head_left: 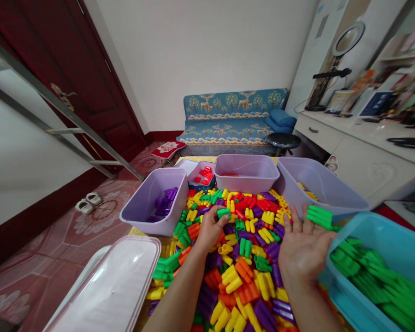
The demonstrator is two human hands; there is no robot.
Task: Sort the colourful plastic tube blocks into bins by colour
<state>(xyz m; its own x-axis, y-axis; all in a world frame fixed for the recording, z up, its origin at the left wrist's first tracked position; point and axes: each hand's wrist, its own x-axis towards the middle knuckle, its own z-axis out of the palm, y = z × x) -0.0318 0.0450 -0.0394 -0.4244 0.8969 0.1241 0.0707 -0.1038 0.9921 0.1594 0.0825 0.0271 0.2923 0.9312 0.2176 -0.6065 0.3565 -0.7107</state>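
no legible txt anywhere tbh. blue-and-white box (375,102) well beyond the R fingers (296,222), up & right, is too blurry 2 read

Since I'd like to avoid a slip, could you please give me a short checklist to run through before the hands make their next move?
1. Left hand grips its green piece: ok, pinched between thumb and fingers.
2. Right hand is free: ok, it is open, palm up.
3. Loose green piece by the right fingertips is settled: cannot tell whether it is touching anything.
4. Teal bin holds one colour: ok, only green shows.
5. Leftmost lilac bin holds one colour: ok, only purple shows.
6. Pile is one colour: not ok, several are mixed.
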